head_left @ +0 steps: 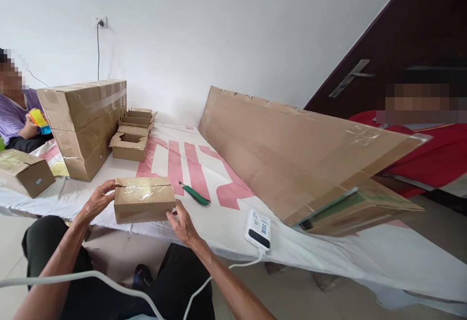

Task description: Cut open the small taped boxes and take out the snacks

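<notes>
Head view: both forearms reach forward from the lower edge, elbows bent over the person's knees, and meet on a small taped box (144,199) at the near edge of the tabletop (226,232), which is covered with a white sheet printed in pink. The left hand (95,202) sits at the box's left end, wrist cocked upward, fingers curled over the top left corner and the thumb against the side; its grip is clamped on the box. The right hand (184,223) lies at the lower right corner, palm down, fingers spread along the front edge and touching the cardboard; its grip is likewise pressed on the box. The box is level, its taped top facing up.

Just right of the box lies a green knife (195,194), apart from both hands. Further right, a white power bank (258,229) rests at the tabletop's edge with a cable hanging down. A long flat carton (292,150) lies tilted across the right side. At the back left stands a stack of cartons (85,125), with open little boxes (133,133) beside it. Another person (18,115) sits at far left holding a tape roll (39,120).
</notes>
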